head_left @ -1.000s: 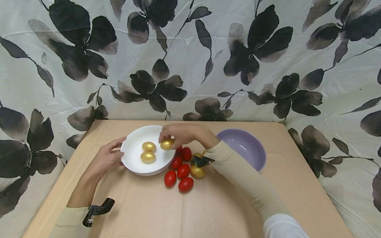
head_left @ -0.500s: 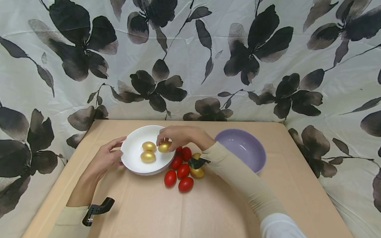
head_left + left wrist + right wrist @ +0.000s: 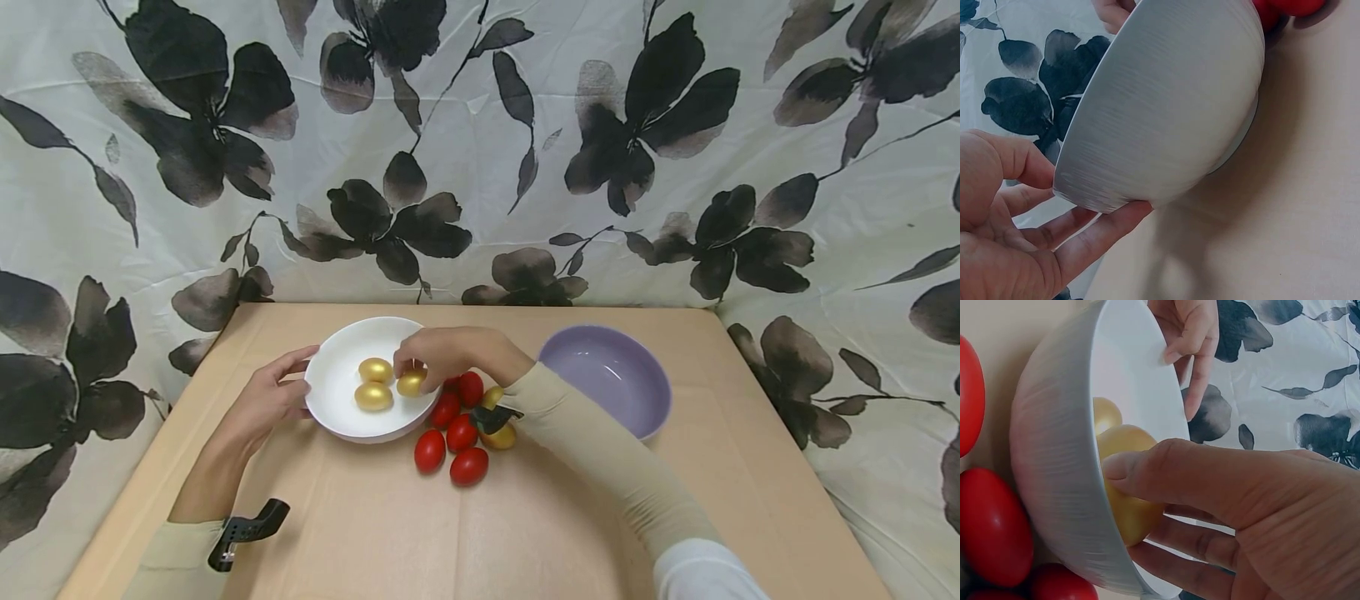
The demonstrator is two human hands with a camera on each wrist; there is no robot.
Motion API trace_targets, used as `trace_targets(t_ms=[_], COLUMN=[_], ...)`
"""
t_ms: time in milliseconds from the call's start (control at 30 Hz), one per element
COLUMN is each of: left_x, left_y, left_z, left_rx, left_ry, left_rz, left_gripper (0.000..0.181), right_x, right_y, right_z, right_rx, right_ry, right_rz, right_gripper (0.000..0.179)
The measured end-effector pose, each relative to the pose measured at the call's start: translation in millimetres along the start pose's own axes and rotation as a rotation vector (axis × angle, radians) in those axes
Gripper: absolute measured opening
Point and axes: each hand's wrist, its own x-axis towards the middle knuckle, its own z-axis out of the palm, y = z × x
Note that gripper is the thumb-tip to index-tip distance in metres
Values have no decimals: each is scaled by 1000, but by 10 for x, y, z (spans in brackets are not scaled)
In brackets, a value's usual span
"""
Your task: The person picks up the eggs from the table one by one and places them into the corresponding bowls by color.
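Note:
A white bowl [image 3: 341, 417] stands at the left of the table, two golden eggs [image 3: 373, 396] lying in it. On its left side my left hand [image 3: 266, 400] holds the rim, thumb at the edge and fingers against the outer wall, as the left wrist view shows. My right hand [image 3: 442, 354] reaches over the bowl's right rim. Between its thumb and fingers it pinches another golden egg [image 3: 1132, 512], low inside the bowl. Just right of the bowl lie several red eggs [image 3: 468, 467] and a few golden eggs [image 3: 498, 435], partly hidden by the right wrist.
A purple bowl [image 3: 615, 375] stands at the back right, partly behind the right forearm. The wooden table [image 3: 375, 525] ends at a floral cloth [image 3: 480, 150] hung behind it. Each wrist wears a black strap mount [image 3: 251, 529].
My right hand has moved slightly left and down into the white bowl with the golden egg. The left hand has stayed at the rim.

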Motion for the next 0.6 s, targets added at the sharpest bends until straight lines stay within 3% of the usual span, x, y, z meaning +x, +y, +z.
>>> trace_targets(t_ms=[333, 600], left_x=[20, 26], left_y=[-8, -12], left_z=[7, 7], left_rx=[-11, -14], left_ry=[2, 4], left_rz=[12, 19], left_gripper=[64, 64], right_x=[-47, -258], right_y=[10, 88], right_z=[-2, -65], right_rx=[18, 23], right_ry=[-34, 65], right_rz=[30, -12], right_gripper=[33, 28])
